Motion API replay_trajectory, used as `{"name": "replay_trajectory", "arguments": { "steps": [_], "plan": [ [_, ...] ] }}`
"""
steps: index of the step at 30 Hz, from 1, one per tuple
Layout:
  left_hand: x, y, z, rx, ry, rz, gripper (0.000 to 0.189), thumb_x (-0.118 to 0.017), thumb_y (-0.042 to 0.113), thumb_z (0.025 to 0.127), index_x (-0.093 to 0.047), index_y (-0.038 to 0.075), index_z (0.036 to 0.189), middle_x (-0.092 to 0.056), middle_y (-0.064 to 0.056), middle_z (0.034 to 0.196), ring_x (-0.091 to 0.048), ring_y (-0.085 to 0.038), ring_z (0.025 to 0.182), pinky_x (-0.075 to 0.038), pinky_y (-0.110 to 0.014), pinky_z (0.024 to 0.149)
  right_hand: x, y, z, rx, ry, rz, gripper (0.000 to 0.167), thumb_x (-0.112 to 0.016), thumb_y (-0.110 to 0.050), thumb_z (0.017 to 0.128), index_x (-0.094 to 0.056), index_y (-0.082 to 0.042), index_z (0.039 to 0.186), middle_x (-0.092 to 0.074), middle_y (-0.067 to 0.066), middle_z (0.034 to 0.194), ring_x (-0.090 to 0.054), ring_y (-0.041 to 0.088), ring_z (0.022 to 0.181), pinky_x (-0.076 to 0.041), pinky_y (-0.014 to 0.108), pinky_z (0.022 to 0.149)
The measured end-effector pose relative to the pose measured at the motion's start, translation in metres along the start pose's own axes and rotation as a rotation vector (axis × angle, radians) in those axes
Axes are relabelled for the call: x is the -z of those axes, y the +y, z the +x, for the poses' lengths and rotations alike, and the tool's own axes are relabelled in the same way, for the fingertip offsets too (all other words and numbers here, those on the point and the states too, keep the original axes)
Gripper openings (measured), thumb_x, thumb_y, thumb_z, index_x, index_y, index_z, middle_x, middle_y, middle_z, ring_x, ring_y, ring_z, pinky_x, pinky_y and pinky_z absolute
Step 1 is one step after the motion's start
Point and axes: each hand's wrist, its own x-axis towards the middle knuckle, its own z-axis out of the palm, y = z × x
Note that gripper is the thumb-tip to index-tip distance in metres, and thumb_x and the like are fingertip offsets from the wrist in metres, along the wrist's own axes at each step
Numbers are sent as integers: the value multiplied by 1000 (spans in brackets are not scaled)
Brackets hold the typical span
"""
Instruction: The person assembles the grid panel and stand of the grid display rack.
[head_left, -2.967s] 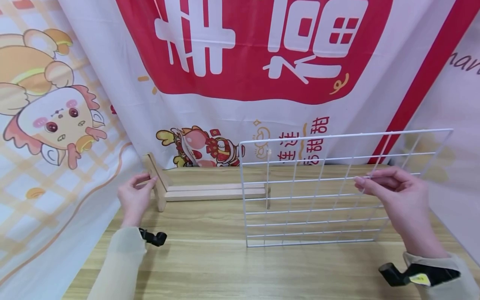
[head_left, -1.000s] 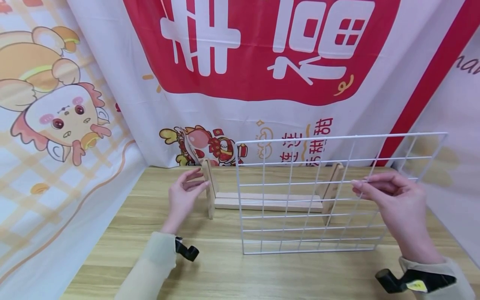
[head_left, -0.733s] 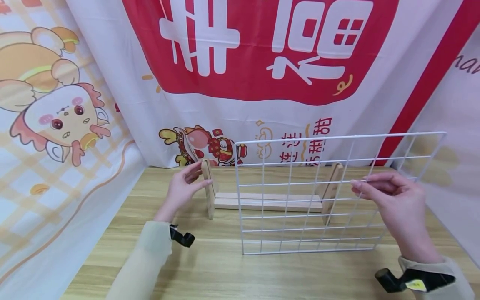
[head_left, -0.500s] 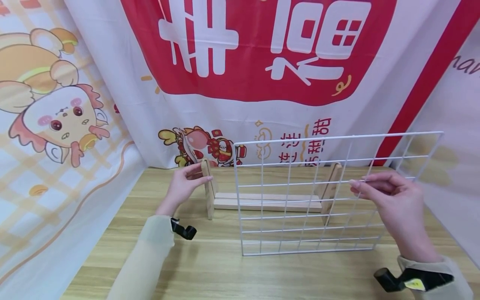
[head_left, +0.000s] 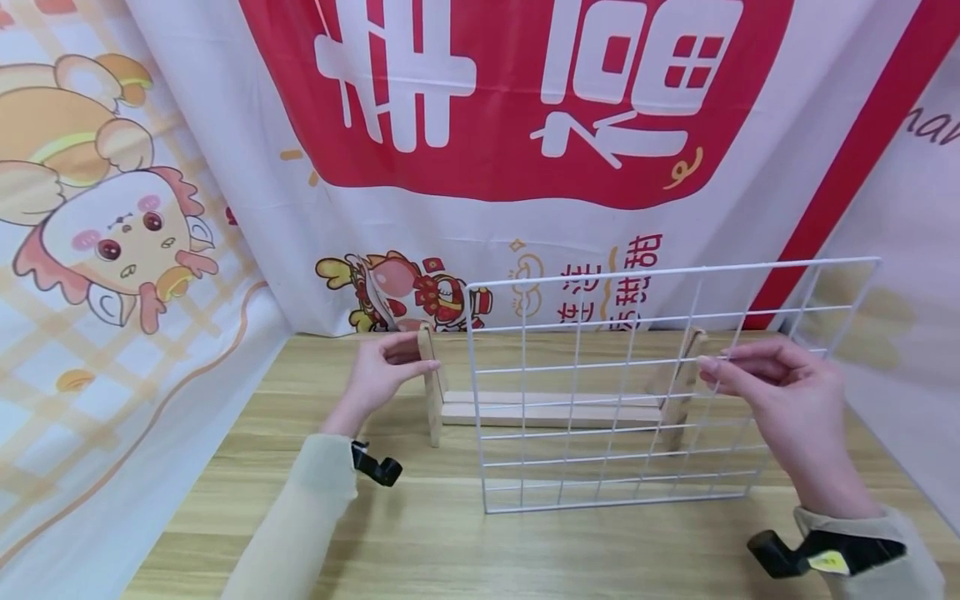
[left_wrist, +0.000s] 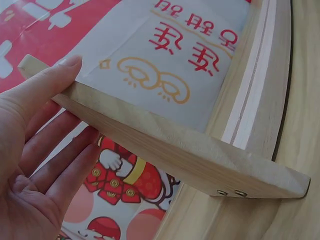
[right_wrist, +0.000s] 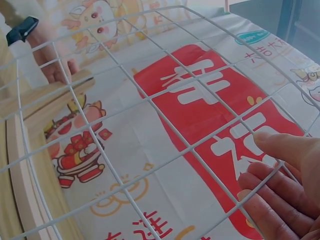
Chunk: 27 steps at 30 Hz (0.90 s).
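Note:
A pale wooden stand [head_left: 434,408], two uprights joined by a low crossbar, sits on the table behind a white wire grid panel [head_left: 577,367]. My left hand [head_left: 371,379] grips the top of its left upright. In the left wrist view, the thumb lies on one edge of that upright board [left_wrist: 165,140], with the fingers on its far side and two screw heads near its foot. My right hand [head_left: 795,408] pinches the panel near its right side, keeping it upright in front of the stand. Through the wires, the stand's crossbar and right upright show partly covered.
The wood-grain table [head_left: 450,550] runs up to a white and red printed cloth [head_left: 495,183] hanging at the back. Patterned cloth [head_left: 97,375] drapes the left side and another pale cloth [head_left: 915,333] the right.
The stand has moved right across the table, behind the panel, with my left hand. That hand loosened at the upright one second ago, then took hold again. The panel shifted only slightly.

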Motion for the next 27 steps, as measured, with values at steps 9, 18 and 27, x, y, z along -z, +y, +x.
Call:
{"name": "replay_trajectory", "arguments": {
  "steps": [9,18,27],
  "plan": [
    [-20,9,-14,-19,-3,-48,62,-96,32,71,-71,12,124,-74,-5,112,-71,-23,102,-59,-31,87,-1,-1,1,13,4,13,32,-82,-13,88,-69,1,112,-76,0,94,-74,12,78,-59,20,71],
    [-22,10,-20,-42,0,-51,59,-95,29,72,-71,10,122,-74,-6,112,-70,-23,102,-58,-31,88,-1,-1,3,7,-5,-44,35,-83,-18,88,-68,-1,115,-76,-2,95,-74,12,79,-58,18,71],
    [-21,9,-19,-27,-16,-91,59,-96,22,71,-69,8,122,-73,-9,114,-71,-26,103,-58,-32,89,-5,-1,9,-30,-24,-59,39,-82,-26,88,-67,-5,118,-76,-4,98,-74,11,82,-58,18,74]
  ]
}}
